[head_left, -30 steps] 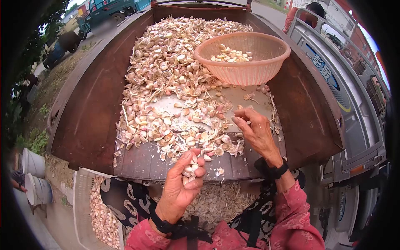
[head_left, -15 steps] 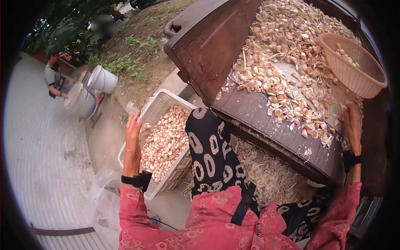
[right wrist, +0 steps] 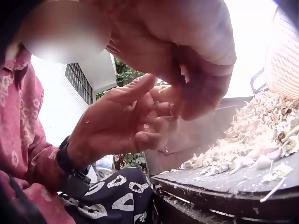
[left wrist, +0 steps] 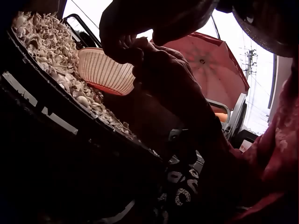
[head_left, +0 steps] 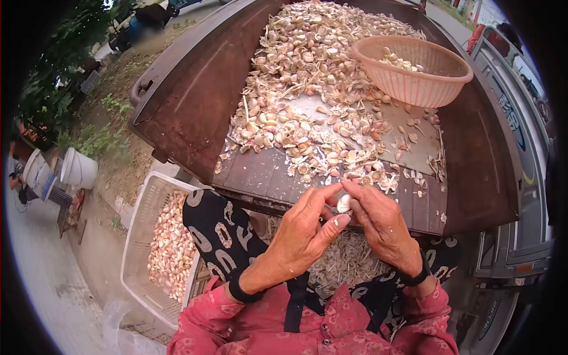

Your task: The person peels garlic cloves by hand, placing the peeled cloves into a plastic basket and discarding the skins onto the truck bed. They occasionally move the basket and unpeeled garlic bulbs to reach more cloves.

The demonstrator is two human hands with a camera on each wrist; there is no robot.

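Note:
In the head view a pale garlic clove [head_left: 344, 203] is between both hands, in front of the cart's near edge. My left hand [head_left: 299, 234] pinches it with thumb and fingers. From the other side, my right hand [head_left: 381, 223] has its curled fingertips on the same clove. The right wrist view shows the left hand [right wrist: 124, 116] palm up, its fingertips meeting those of the right hand [right wrist: 196, 70]. Beyond the hands, loose garlic cloves and papery skins [head_left: 319, 65] cover much of the cart bed [head_left: 260, 177].
A pink plastic basket [head_left: 414, 89] with peeled cloves stands at the back right of the cart. Left of the knees, a white crate [head_left: 137, 236] holds many unpeeled cloves [head_left: 171, 245]. Two white buckets [head_left: 80, 170] are farther left. Rusty walls [head_left: 195, 100] flank the cart bed.
My left hand, with several cloves in it, has swung left over the crate, opened there, and come back. Both hands now meet at one clove. The head view turned left and partly back.

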